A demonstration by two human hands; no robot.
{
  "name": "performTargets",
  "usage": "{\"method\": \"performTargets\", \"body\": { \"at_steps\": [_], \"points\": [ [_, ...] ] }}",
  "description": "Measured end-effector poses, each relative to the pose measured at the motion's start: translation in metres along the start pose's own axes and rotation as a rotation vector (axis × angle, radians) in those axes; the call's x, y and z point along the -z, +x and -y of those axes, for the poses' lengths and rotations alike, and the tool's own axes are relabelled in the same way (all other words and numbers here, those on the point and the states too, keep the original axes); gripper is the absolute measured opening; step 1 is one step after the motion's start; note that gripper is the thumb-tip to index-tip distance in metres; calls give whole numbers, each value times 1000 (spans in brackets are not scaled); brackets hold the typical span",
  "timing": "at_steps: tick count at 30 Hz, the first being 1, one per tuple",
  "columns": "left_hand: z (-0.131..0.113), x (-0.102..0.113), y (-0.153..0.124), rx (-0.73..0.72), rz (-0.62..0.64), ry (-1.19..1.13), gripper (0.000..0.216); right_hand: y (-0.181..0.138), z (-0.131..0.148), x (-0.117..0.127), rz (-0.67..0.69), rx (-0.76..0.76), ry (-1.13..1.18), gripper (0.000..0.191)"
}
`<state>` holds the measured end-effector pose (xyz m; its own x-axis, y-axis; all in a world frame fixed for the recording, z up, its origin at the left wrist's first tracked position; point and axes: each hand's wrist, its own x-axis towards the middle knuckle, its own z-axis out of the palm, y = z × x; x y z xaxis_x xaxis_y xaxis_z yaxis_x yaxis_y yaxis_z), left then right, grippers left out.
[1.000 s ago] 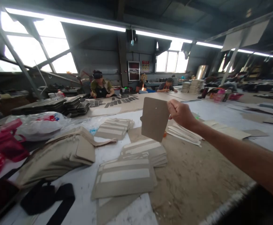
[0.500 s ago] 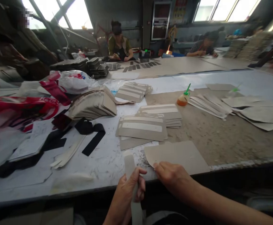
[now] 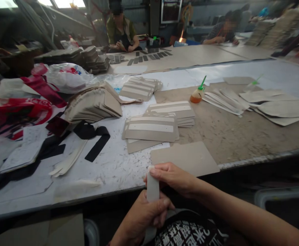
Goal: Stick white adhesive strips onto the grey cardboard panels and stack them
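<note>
A pale, flat strip (image 3: 153, 188) stands nearly upright just off the table's front edge. My left hand (image 3: 153, 208) is wrapped round its lower part, thumb across the front. With thumb and fingers, my right hand (image 3: 168, 174) pinches the strip's top end. Behind the right hand lies a beige rectangular sheet (image 3: 187, 157) by the table edge. Farther back is a small stack of beige panels (image 3: 149, 129), the top one bearing a white strip. Another stack of similar panels (image 3: 175, 111) sits behind it.
A glue bottle (image 3: 197, 94) with a green nozzle stands mid-table. Loose pale strips (image 3: 223, 100) and curved sheets (image 3: 285, 102) lie right. Black webbing (image 3: 98, 138), a fanned panel stack (image 3: 95, 104) and plastic bags (image 3: 69, 77) occupy the left. Two co-workers sit across the table.
My right hand has left the beige sheet's corner and now pinches the strip's top. My left hand still holds the strip. The camera view has tilted down.
</note>
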<state>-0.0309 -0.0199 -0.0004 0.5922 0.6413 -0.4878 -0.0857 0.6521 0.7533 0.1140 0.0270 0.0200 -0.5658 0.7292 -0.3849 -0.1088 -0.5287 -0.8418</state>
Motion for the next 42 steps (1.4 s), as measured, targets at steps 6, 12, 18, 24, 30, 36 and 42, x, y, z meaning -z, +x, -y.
{"method": "performTargets", "body": {
  "at_steps": [6,12,18,24,30,36,42],
  "points": [
    [22,-4,4,78,33,203,38,-25,-17,9,-177,-9,261,33],
    [37,4,-1,137,-86,249,49,-49,-18,39,-564,127,378,27],
    [24,10,-10,110,-243,325,49,-68,-23,54,-694,196,313,31],
    [4,-5,-7,-79,-174,702,39,-113,-8,64,-908,376,-869,32],
    [-14,-34,8,-233,21,848,36,-104,-5,36,-189,390,-1366,18],
    [-12,-1,8,-359,-240,1103,28,-77,3,62,-294,199,-1445,28],
    [-11,34,34,-778,-578,1679,37,-25,43,78,-306,96,-1432,28]
  ]
}}
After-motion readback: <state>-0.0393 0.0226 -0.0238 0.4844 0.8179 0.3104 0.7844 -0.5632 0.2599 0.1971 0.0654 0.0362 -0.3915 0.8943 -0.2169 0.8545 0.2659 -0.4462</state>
